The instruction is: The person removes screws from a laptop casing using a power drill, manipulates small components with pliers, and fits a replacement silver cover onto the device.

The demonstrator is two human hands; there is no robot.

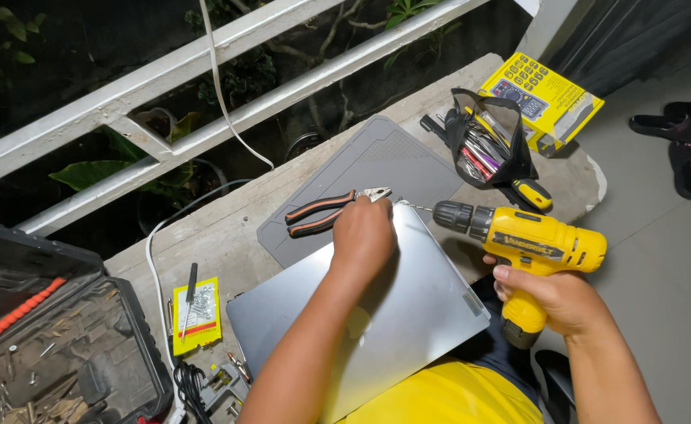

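I am watching the smooth silver laptop (408,314) lying closed on the concrete worktop (227,228), overlapping a grey mat (377,161). My right hand (561,302) is gripping the yellow drill (530,251), bit at the lid's corner, while my left hand (363,233) is pressing there, fingers curled. The thin bit could be skating across slick metal into those fingers.

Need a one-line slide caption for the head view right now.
Right hand aims yellow drill at silver laptop steadied by left hand.
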